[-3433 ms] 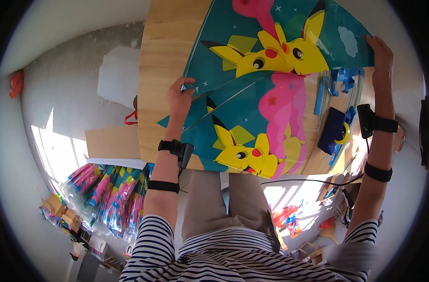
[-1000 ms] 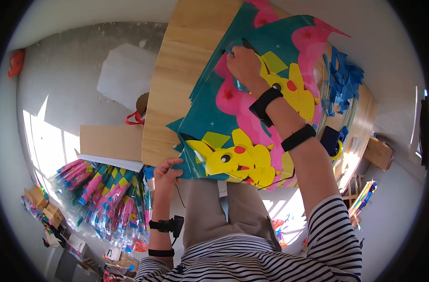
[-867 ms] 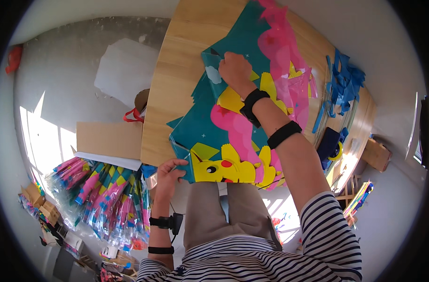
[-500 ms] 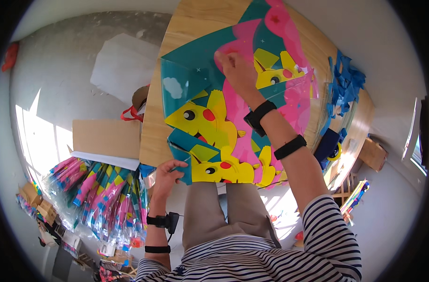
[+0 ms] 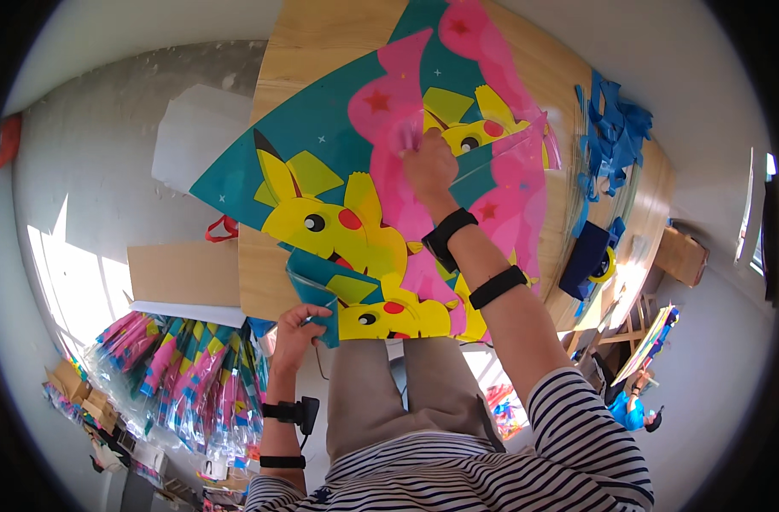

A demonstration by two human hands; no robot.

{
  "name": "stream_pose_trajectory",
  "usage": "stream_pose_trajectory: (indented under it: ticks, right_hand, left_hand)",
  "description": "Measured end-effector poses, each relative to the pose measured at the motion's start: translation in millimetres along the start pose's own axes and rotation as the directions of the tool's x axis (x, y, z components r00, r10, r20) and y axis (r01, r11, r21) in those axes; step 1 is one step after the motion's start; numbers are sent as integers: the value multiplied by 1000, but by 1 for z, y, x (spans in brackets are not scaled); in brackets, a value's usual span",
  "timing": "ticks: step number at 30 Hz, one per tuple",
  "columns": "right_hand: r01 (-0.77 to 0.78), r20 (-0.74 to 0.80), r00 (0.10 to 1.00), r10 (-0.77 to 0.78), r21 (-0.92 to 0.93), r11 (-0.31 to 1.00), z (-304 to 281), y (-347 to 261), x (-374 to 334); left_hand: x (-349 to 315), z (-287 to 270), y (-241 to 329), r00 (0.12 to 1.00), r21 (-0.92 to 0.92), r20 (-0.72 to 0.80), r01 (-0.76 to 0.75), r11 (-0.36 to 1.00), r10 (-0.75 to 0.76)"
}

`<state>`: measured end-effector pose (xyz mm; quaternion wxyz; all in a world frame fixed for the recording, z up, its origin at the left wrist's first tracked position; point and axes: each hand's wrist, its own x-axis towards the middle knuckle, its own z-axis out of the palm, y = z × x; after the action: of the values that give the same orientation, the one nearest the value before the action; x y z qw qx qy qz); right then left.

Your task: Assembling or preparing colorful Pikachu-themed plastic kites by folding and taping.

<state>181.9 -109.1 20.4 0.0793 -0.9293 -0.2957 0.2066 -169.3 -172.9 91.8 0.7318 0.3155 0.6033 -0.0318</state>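
On the wooden table lie several overlapping plastic sheets [image 5: 314,145] printed in teal and pink with a yellow cartoon figure. The nearest folded sheet [image 5: 393,314] reaches the table's near edge. Its teal left corner is bent up, and my left hand [image 5: 298,337] pinches it between thumb and fingers. Further in, my right hand [image 5: 432,171] is closed, its fingertips pinching shiny pink film near the middle of the pile. Its palm hides part of the sheets beneath. Black straps circle both wrists.
Bagged, folded printed pieces [image 5: 184,375] heap up at the left beside a cardboard piece [image 5: 184,275]. Blue strips [image 5: 615,119], thin clear rods and a dark blue item [image 5: 587,260] with a yellow ring lie on the table's right. Another person [image 5: 633,410] is low at the right.
The upper sheet's left part has unfolded outward past the table's left edge, showing the figure's ear. My right hand has shifted slightly left and nearer; my left hand keeps the corner.
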Motion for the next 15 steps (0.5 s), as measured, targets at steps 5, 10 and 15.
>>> stream_pose_trajectory:
  ticks: [5, 10, 15]
  right_hand:
    - [52, -56, 997, -48, 63, 997, -1, 11, 13]
    - [152, -160, 973, -166, -94, 984, -64, 27, 59]
    - [210, -288, 899, -329, -375, 903, -120, 46, 129]
  left_hand:
    - [3, 3, 0, 1000, 19, 23, 3, 1000, -4]
    - [-1, 1, 3, 1000, 37, 5, 13, 999, -13]
    - [-1, -2, 2, 1000, 62, 8, 15, 998, -16]
